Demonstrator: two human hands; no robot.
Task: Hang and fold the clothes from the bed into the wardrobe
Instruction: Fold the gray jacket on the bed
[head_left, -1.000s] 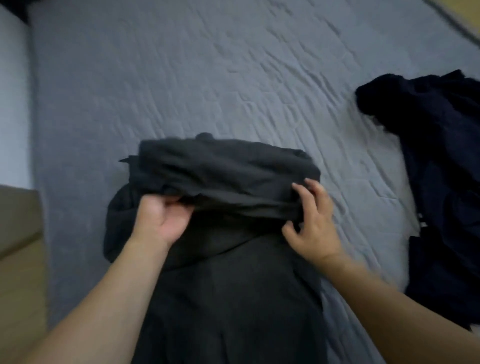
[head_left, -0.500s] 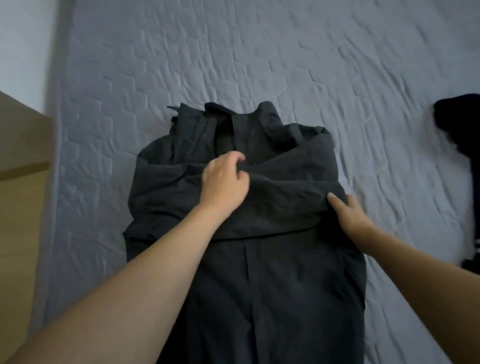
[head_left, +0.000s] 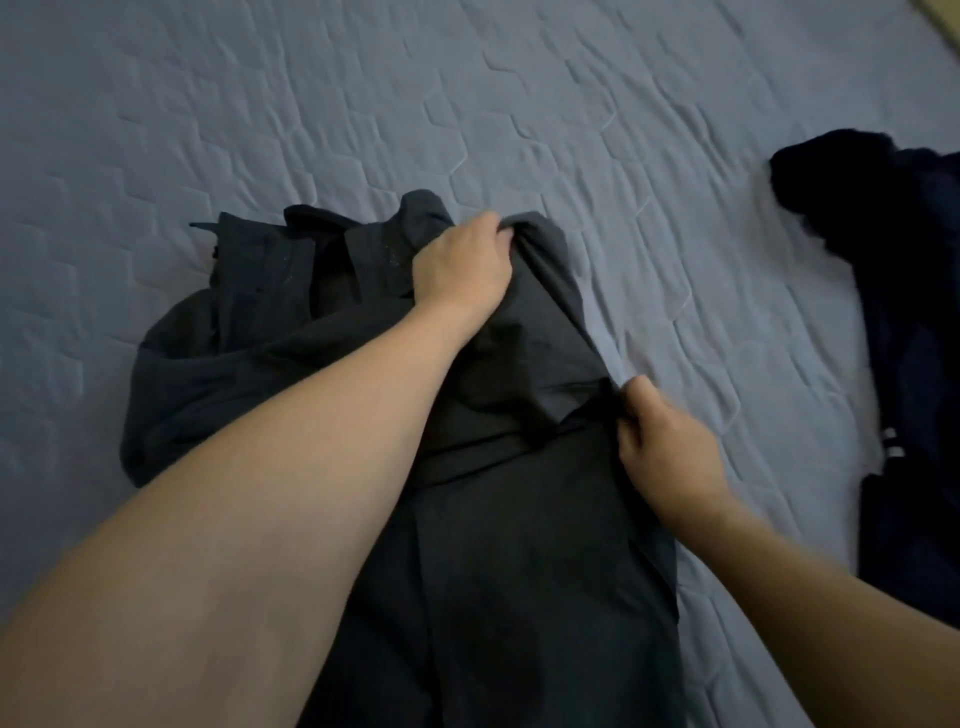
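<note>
On the bed (head_left: 519, 104), at six o'clock, the dark grey shirt (head_left: 519, 545) lies half folded, left hand (head_left: 460, 270) gripping its top corner, right hand (head_left: 665, 452) pinching its side edge, while the navy clothes (head_left: 904, 312) at three o'clock await, so most work remains.

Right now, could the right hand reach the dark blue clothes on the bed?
Probably yes, but not at once. The right hand is gripping the grey jacket, so it must let go first. Only bare bed cover lies between it and the dark blue clothes.
</note>
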